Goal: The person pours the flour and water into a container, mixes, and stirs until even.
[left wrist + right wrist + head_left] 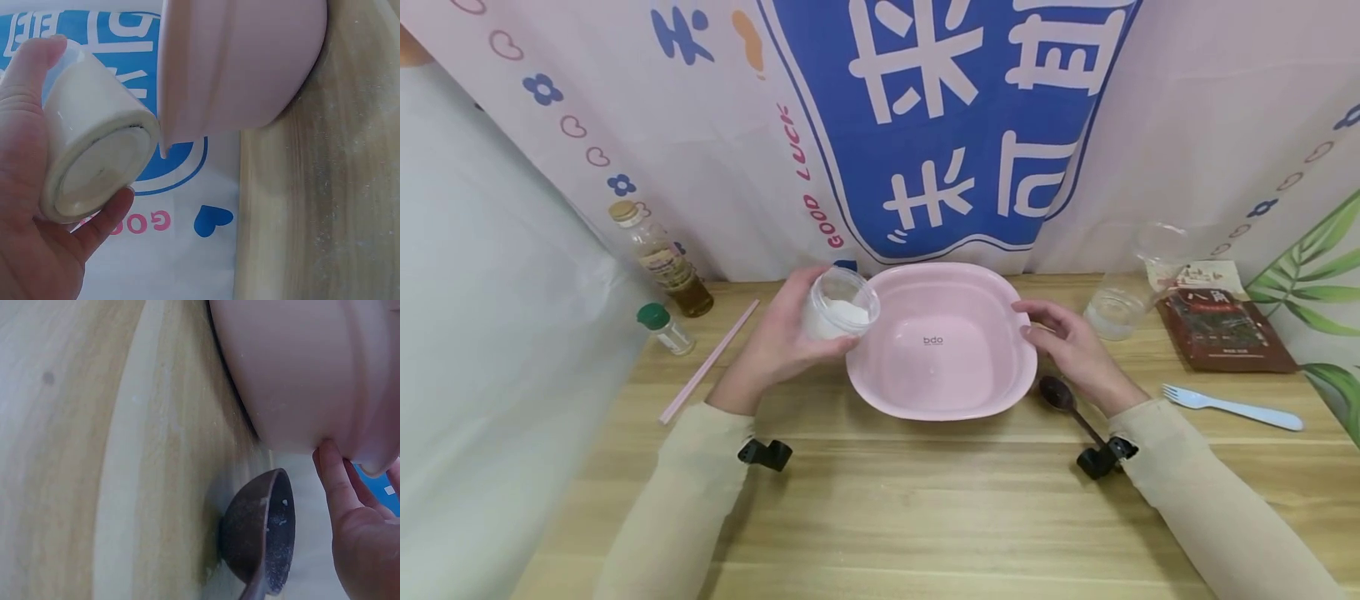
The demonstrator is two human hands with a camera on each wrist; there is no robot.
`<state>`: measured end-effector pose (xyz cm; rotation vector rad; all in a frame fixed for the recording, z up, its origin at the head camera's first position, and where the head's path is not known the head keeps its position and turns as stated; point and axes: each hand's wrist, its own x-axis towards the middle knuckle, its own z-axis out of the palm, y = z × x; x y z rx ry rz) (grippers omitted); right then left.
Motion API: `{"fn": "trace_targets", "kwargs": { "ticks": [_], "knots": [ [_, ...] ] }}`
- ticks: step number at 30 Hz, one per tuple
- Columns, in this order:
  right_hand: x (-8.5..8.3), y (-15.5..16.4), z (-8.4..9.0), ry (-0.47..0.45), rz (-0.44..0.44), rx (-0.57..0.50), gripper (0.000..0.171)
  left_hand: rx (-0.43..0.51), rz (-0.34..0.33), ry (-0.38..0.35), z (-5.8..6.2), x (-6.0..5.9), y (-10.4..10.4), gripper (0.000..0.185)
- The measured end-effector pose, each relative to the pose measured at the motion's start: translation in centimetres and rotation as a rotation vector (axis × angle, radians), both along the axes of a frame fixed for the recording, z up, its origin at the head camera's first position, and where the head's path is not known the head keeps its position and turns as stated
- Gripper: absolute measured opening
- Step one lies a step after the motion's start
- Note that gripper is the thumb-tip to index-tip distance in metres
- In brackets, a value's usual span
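Left hand fingers grip a clear plastic jar of white powder, tilted over the pink plastic basin; right hand fingers, relaxed, steady its rim.

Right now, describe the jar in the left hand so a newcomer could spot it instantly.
Start at the pink basin in the middle of the wooden table. At its left rim, the left hand grips a small clear jar, tilted toward the basin. Unlike the oil bottle and the green-capped shaker farther left, it is short, wide-mouthed, lidless and holds white powder.
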<state>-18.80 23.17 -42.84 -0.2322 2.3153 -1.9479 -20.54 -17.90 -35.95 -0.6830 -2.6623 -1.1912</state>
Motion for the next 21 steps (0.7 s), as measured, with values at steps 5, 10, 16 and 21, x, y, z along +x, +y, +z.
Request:
{"fn": "trace_targets", "kwargs": {
  "ticks": [5,10,16,21],
  "knots": [
    [0.1,0.0,0.3,-0.006,-0.005,0.007,0.046,-0.021,-0.012,0.01,0.5,0.2,0.5,0.098],
    [0.2,0.0,0.4,-0.012,-0.008,0.018,0.046,-0.011,-0.015,0.013,0.7,0.3,1.2,0.096],
    [0.1,-0.1,0.2,-0.012,-0.006,0.015,0.046,-0.063,0.013,0.007,1.1,0.4,1.8,0.096],
    [0.2,-0.1,0.4,-0.023,-0.01,0.015,0.046,-0.156,-0.003,0.021,1.6,0.6,2.4,0.1]
  ]
}}
